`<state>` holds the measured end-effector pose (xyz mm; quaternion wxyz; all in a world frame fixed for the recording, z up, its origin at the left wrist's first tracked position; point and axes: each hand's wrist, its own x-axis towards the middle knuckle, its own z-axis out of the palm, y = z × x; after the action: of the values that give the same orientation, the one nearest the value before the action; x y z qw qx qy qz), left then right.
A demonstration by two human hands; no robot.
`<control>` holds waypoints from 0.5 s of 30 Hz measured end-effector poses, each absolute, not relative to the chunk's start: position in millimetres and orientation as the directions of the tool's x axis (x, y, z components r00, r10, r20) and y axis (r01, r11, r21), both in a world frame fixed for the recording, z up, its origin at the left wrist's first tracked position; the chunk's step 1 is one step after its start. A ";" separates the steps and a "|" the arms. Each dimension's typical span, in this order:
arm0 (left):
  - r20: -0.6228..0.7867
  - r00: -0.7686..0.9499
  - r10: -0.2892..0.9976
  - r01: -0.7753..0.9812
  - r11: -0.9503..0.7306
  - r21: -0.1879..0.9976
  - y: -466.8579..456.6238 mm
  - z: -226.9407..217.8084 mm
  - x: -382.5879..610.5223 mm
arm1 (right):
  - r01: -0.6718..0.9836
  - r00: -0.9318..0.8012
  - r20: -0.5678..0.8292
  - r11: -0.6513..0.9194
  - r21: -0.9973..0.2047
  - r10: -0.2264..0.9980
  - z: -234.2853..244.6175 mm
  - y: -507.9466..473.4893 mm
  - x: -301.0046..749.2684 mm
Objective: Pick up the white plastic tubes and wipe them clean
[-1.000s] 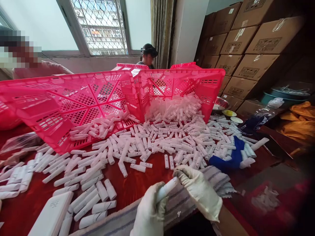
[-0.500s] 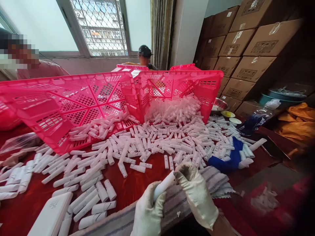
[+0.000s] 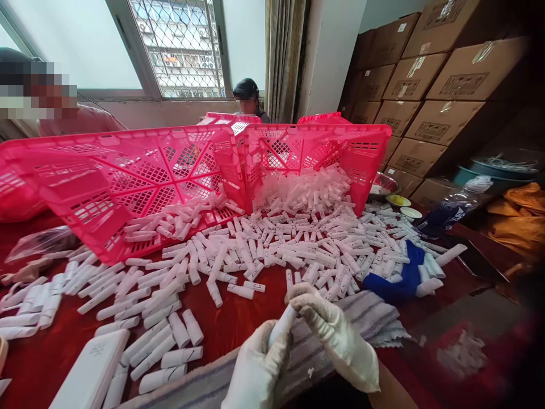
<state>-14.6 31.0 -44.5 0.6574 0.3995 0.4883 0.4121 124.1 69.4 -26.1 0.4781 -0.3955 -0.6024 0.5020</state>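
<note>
Both my hands wear white gloves and meet over a striped grey towel (image 3: pixel 370 315) at the table's near edge. My left hand (image 3: pixel 255 369) is closed round the lower part of a white plastic tube (image 3: pixel 281 324). My right hand (image 3: pixel 336 335) pinches the tube's upper end from above. Several more white tubes (image 3: pixel 272 250) lie scattered over the red tabletop (image 3: pixel 238 321) in front of me, spilling out of two tipped pink crates (image 3: pixel 140 182).
A white flat box (image 3: pixel 91 372) lies near left. A blue cloth (image 3: pixel 400 278) sits right of the towel. Small bowls (image 3: pixel 398 200) and a bottle (image 3: pixel 451 207) stand far right, cardboard boxes (image 3: pixel 426 85) stacked behind. One person sits at far left, another beyond the crates.
My hands have drawn closer together; less of the tube shows between them now. The view shifted slightly, and the person beyond the crates moved a little.
</note>
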 end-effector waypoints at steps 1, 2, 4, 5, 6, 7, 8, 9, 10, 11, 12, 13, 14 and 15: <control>-0.270 0.140 0.953 -0.035 0.277 0.960 30.9 -45.8 -13.1 | -0.004 -0.240 0.159 0.163 -0.987 0.958 -27.7 66.2 126.3; -0.223 0.155 0.962 0.077 0.213 0.974 31.3 -48.2 -13.8 | 0.023 -0.242 0.105 0.114 -0.993 0.965 -29.4 61.7 131.5; -0.147 0.252 0.957 0.278 0.074 0.958 35.7 -54.6 -24.4 | 0.180 -0.219 -0.060 -0.020 -0.983 0.974 -32.6 49.0 152.0; -0.130 0.254 0.958 0.378 0.025 0.925 40.7 -57.6 -34.6 | 0.300 -0.168 -0.137 -0.082 -0.950 0.976 -33.7 41.7 166.4; -0.122 0.222 0.967 0.484 -0.001 0.875 47.9 -59.6 -47.3 | 0.424 -0.095 -0.181 -0.125 -0.897 0.979 -34.5 34.6 181.7; -0.091 0.044 0.995 0.594 0.047 0.803 57.2 -60.5 -61.6 | 0.537 -0.013 -0.182 -0.147 -0.831 0.983 -34.9 28.8 195.9; -0.088 -0.133 0.987 0.704 0.156 0.693 68.2 -60.0 -75.9 | 0.631 0.061 -0.140 -0.147 -0.761 0.988 -35.0 25.3 206.8; -0.054 -0.289 0.956 0.793 0.271 0.545 80.2 -58.5 -88.8 | 0.703 0.105 -0.079 -0.130 -0.699 0.991 -34.9 25.0 212.5; -0.041 -0.397 0.917 0.821 0.375 0.431 92.1 -56.3 -99.3 | 0.753 0.122 -0.015 -0.102 -0.650 0.992 -34.8 28.5 211.6; -0.050 -0.439 0.897 0.820 0.423 0.385 103.2 -54.0 -106.5 | 0.785 0.106 0.030 -0.065 -0.616 0.994 -34.9 36.2 203.6; -0.064 -0.462 0.885 0.820 0.453 0.349 112.6 -52.1 -110.3 | 0.810 0.052 0.051 -0.012 -0.587 0.997 -35.2 47.7 189.1; -0.090 -0.461 0.883 0.820 0.462 0.339 119.7 -51.1 -110.9 | 0.818 -0.011 0.054 0.040 -0.574 0.998 -35.8 62.2 169.4; -0.113 -0.446 0.888 0.823 0.456 0.339 124.3 -51.3 -109.3 | 0.835 -0.093 0.051 0.106 -0.540 0.994 -36.7 78.7 146.5; -0.130 -0.433 0.892 0.828 0.450 0.335 126.3 -52.8 -106.3 | 0.861 -0.190 0.047 0.190 -0.471 0.981 -38.0 95.9 122.6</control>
<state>-106.3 126.3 -52.8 0.1452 0.5125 0.8391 0.1107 122.6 95.9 -38.0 0.1724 -0.6124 -0.7518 0.1731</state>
